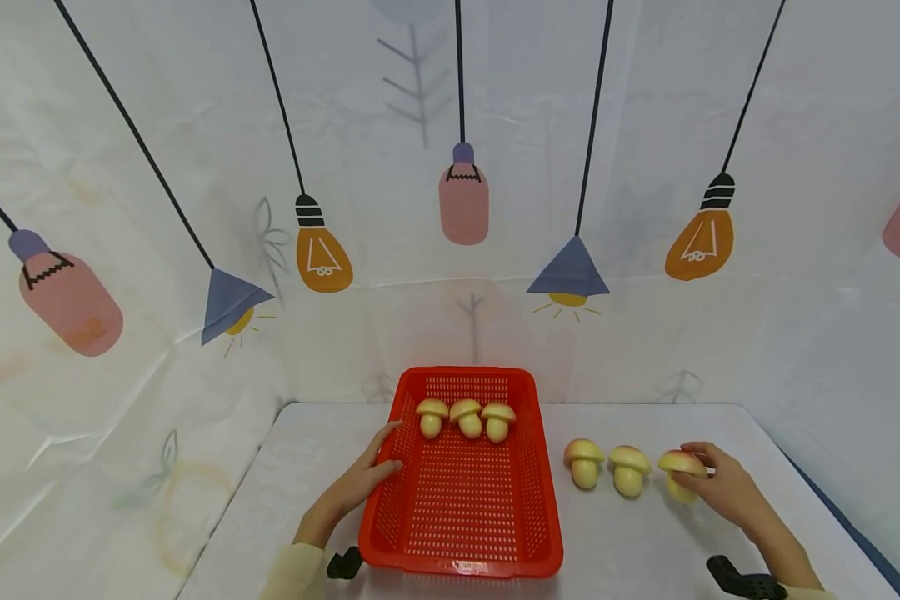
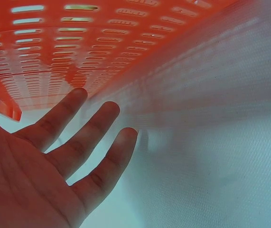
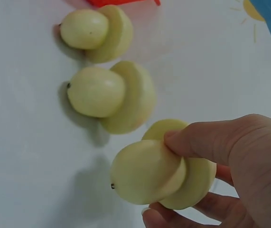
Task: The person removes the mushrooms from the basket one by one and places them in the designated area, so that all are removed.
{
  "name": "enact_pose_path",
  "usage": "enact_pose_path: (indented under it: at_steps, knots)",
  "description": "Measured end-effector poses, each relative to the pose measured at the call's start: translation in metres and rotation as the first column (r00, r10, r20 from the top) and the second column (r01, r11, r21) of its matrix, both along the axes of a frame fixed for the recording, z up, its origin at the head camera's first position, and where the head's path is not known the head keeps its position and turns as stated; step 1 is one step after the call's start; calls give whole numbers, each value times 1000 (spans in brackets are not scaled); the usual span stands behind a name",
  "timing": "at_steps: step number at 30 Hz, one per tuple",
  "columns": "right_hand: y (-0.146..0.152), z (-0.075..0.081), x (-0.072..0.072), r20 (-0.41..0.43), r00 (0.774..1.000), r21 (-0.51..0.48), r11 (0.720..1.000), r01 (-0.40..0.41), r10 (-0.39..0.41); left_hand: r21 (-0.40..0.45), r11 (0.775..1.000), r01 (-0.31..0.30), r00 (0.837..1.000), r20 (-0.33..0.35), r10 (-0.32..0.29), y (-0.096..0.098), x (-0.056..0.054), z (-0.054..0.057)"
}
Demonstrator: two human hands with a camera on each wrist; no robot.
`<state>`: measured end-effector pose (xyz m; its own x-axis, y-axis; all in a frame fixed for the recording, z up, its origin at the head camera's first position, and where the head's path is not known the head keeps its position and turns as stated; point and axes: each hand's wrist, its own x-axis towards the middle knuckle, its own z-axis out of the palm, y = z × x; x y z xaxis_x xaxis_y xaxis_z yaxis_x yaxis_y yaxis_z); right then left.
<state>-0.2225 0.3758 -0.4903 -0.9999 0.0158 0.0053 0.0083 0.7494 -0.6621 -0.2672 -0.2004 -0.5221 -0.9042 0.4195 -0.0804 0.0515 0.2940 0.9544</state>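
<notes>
I'm seeing the right hand (image 1: 727,485) pinching a toy mushroom (image 3: 147,173) to the right of the basket (image 1: 461,504): thumb is pressing near where cap is meeting stem, fingers are curling round the other side. Probably using that narrowing because it's giving a surer hold than the round stem. Its shadow is falling apart from it in the right wrist view, so I'm judging it's hanging just off the table (image 1: 622,546).

Two mushrooms, a nearer one (image 1: 584,465) and a middle one (image 1: 629,472), are lying between basket and right hand, spaced apart, which is leaving finger room. Three basket mushrooms (image 1: 467,418) are sitting side by side toward the far end, likely for saving space in front.

Left hand (image 1: 362,483) is resting at the basket's left rim, presumably for steadying it; three fingers are showing straight and spread, not wrapping. I can't tell whether they're touching the wall.
</notes>
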Motion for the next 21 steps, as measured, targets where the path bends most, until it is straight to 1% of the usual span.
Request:
enact_pose_path:
  at_steps: [4,8,11,16,21]
  knots:
    - [3,-8,-3,15,1000,26,1000,6,-7,-1,1000,-4,1000,-1,4,0,0,0]
    - [5,-14,-5,10,1000,31,1000,1,-1,3,1000,-3,1000,-4,3,0,1,-1]
    - [5,-18,-6,24,1000,30,1000,-3,3,3,1000,-2,1000,-10,2,-1,1,-1]
    - [4,-20,-10,49,999,44,999,-2,0,5,1000,-2,1000,-4,2,0,1,-1]
    - [2,-22,-14,51,999,64,998,-3,0,8,1000,-3,1000,11,3,0,1,1]
